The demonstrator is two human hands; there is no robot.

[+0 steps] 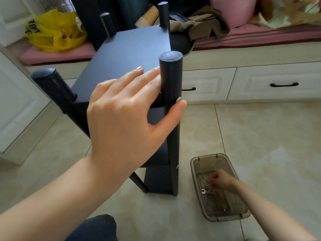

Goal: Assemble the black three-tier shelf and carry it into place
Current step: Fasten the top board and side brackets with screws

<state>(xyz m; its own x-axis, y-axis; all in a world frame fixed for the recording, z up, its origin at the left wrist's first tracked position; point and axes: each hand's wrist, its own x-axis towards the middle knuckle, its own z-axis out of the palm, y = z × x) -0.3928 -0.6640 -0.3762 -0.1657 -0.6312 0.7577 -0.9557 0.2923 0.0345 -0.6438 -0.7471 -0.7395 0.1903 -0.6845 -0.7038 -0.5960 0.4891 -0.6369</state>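
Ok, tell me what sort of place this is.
Most likely a room in a home, perhaps a bedroom: a built-in bench with a pink cushion, white drawers under it, and clothes left lying on top.

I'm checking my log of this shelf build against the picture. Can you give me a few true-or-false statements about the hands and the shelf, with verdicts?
1. The left hand rests flat on the top board, thumb against a bolt in the near post. True.
2. The right hand holds a screwdriver. False: it pinches a small wrench inside the plastic bin.
3. The shelf stands upright on the tiled floor. True.
4. The yellow bag lies on the floor. False: it sits on the pink cushion.
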